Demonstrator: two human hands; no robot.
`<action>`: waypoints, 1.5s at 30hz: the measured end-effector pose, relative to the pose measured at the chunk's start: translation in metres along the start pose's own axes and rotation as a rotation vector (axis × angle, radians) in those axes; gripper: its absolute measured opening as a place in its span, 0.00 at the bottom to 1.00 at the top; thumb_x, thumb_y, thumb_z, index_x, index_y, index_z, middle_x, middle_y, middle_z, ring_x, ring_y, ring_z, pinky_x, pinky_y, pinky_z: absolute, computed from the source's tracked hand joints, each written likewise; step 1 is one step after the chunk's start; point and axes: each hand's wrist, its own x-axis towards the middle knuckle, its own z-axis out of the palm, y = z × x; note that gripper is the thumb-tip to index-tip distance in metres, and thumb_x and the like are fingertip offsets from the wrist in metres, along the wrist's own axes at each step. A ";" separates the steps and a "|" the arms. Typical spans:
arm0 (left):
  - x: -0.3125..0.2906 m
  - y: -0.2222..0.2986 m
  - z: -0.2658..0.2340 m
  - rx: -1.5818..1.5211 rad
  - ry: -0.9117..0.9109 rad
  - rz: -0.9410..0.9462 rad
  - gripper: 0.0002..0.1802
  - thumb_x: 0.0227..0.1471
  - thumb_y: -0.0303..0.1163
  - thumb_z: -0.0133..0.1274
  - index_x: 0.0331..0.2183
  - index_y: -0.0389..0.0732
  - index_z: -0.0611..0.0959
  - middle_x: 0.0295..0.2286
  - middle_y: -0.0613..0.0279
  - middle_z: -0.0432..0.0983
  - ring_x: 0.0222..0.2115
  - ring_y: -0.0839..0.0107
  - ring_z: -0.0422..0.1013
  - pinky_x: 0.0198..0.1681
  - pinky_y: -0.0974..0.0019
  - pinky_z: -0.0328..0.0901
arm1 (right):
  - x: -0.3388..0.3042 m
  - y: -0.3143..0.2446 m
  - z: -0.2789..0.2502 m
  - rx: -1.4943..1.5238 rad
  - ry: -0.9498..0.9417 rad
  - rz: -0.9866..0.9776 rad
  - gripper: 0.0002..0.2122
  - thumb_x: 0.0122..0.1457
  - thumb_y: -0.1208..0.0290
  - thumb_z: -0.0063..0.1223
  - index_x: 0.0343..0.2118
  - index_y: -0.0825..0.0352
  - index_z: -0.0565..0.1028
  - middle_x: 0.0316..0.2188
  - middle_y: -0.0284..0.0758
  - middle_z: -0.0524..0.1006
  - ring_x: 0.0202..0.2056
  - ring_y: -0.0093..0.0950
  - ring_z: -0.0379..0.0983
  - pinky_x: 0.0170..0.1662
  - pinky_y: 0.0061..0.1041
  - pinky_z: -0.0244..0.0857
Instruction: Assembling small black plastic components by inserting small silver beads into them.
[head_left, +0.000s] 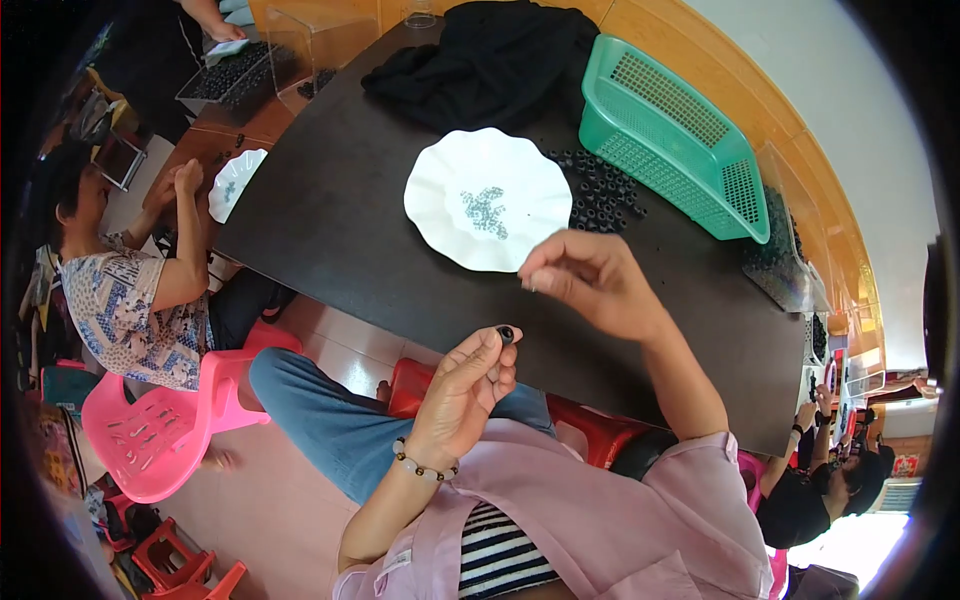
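My left hand (pixel 462 395) is closed, pinching a small black ring-shaped part (pixel 506 335) between thumb and fingers just off the table's near edge. Above the table, my right hand (pixel 590 285) has thumb and forefinger pressed together. A tiny pale speck shows at their tips, too small to name. A white plate with a wavy rim (pixel 440 165) lies just beyond, bearing a cluster of small clear pieces (pixel 485 212). Many loose black parts (pixel 603 192) like the held one are heaped right of the plate.
A green plastic basket (pixel 690 180) stands behind the black parts, with a clear bin (pixel 780 270) at its right. Black cloth (pixel 490 65) lies at the back of the dark table (pixel 330 190). At the left, a seated person (pixel 140 270) works beside another white plate (pixel 237 172).
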 end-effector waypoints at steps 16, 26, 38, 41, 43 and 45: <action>-0.010 -0.007 0.009 0.035 -0.063 0.026 0.09 0.60 0.39 0.51 0.36 0.43 0.79 0.28 0.74 0.71 0.27 0.85 0.65 0.34 0.79 0.63 | -0.033 0.011 0.028 0.260 -0.127 -0.218 0.05 0.57 0.80 0.56 0.37 0.69 0.76 0.38 0.33 0.74 0.36 0.20 0.72 0.40 0.20 0.66; -0.012 -0.010 0.007 0.031 -0.045 0.032 0.10 0.60 0.39 0.52 0.37 0.43 0.80 0.28 0.74 0.72 0.28 0.85 0.65 0.35 0.79 0.63 | -0.041 0.002 0.027 0.341 -0.126 -0.058 0.08 0.57 0.79 0.57 0.39 0.71 0.77 0.38 0.36 0.74 0.40 0.23 0.72 0.44 0.23 0.65; -0.010 -0.020 0.001 0.396 0.082 0.214 0.11 0.59 0.37 0.53 0.40 0.40 0.80 0.28 0.70 0.75 0.28 0.84 0.68 0.34 0.79 0.63 | -0.044 -0.006 0.027 -0.070 -0.087 -0.153 0.09 0.55 0.83 0.52 0.38 0.68 0.78 0.36 0.35 0.77 0.39 0.28 0.73 0.44 0.27 0.64; -0.012 -0.019 -0.002 0.383 0.061 0.209 0.11 0.59 0.36 0.54 0.39 0.39 0.80 0.28 0.70 0.76 0.29 0.83 0.69 0.34 0.78 0.63 | -0.048 0.000 0.039 -0.220 0.007 -0.296 0.10 0.53 0.83 0.53 0.38 0.66 0.78 0.35 0.34 0.78 0.37 0.28 0.73 0.43 0.27 0.64; -0.011 -0.017 -0.001 0.335 0.041 0.170 0.11 0.60 0.36 0.52 0.39 0.38 0.80 0.27 0.69 0.75 0.28 0.82 0.69 0.34 0.78 0.63 | -0.051 0.001 0.041 -0.126 0.009 -0.210 0.10 0.54 0.82 0.53 0.38 0.66 0.78 0.35 0.34 0.78 0.37 0.27 0.73 0.42 0.26 0.65; -0.011 -0.018 -0.004 0.241 0.013 0.109 0.11 0.60 0.36 0.52 0.39 0.38 0.79 0.27 0.69 0.75 0.28 0.81 0.68 0.34 0.78 0.63 | -0.054 0.001 0.039 -0.027 0.005 -0.129 0.10 0.54 0.82 0.54 0.39 0.67 0.78 0.35 0.35 0.78 0.36 0.26 0.73 0.40 0.24 0.66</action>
